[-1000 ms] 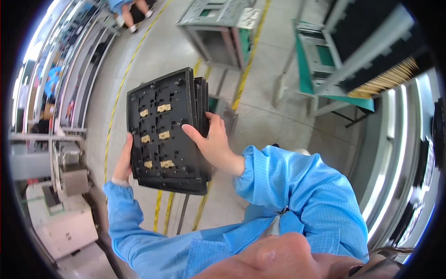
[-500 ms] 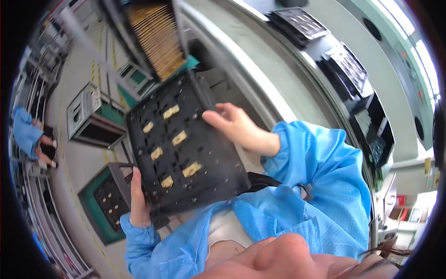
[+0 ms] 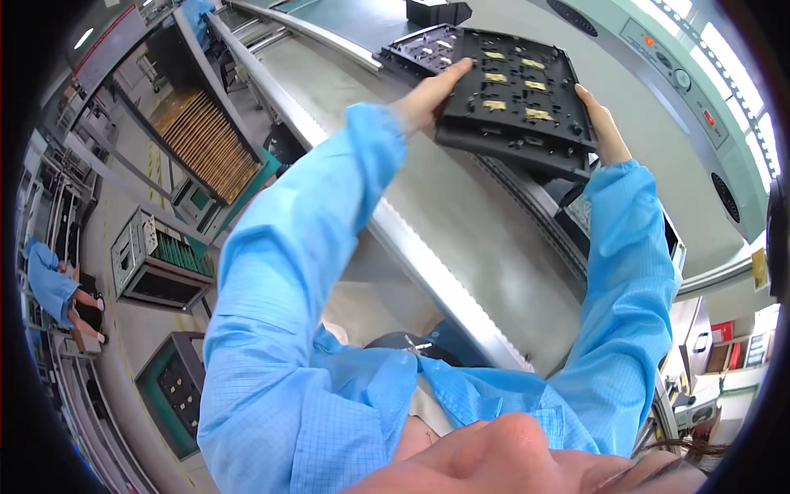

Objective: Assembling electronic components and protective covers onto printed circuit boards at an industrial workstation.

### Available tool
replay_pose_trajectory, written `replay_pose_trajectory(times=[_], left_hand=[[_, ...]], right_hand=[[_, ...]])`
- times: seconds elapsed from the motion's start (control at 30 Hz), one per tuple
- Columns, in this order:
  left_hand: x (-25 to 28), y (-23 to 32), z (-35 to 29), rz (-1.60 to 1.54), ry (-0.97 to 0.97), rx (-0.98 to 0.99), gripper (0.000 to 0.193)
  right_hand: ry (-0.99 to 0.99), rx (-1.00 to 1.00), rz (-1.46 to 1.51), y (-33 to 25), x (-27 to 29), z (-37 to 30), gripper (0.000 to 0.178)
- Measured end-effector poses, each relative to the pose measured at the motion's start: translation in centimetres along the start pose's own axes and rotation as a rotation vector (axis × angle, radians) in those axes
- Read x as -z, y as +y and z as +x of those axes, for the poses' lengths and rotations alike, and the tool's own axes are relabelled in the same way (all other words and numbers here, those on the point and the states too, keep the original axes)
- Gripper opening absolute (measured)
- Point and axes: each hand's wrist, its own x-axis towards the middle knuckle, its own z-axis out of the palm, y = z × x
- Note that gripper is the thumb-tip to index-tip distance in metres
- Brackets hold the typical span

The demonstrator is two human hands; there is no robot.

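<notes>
A black tray (image 3: pixel 506 130) with several small yellowish pieces in its recesses is held out over the far side of the conveyor. My left hand (image 3: pixel 434 92) grips its left edge, thumb on top. At the opposite edge, my right hand (image 3: pixel 604 125) is closed on the tray, with its thumb side showing and the other fingers hidden beneath. Directly behind the held tray lies another black tray (image 3: pixel 420 51) with small pale parts. Whether the two trays touch, I cannot tell.
A conveyor with a pale belt (image 3: pixel 485 255) and metal rail (image 3: pixel 428 284) runs diagonally before me. On the left stand a rack of brown boards (image 3: pixel 206 136), a grey-green cart (image 3: pixel 160 263) and a green-lined bin (image 3: pixel 169 387). Another person (image 3: pixel 51 284) sits far left.
Both hands have carried the black tray from close to my body, on the left, across the conveyor to its far side. My arms are now stretched out.
</notes>
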Motion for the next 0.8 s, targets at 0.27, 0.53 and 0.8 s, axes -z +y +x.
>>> replay_pose_trajectory(times=[0.27,0.53,0.8], left_hand=[[2.3,-5.0,4.5,0.251,0.081,0.059,0.1],[13.4,3.7,-0.9,0.953,0.263,-0.052,0.073],[23.0,-0.4,-47.5,1.464,0.819,-1.052,0.011]], right_hand=[[0.008,-0.191,0.204,4.7,-1.6,-1.9,0.039],[0.329,-0.025,-1.371,1.9,-12.4,5.5,0.063],[0.08,1.117,-1.228,-9.7,-18.4,-15.9,0.038]])
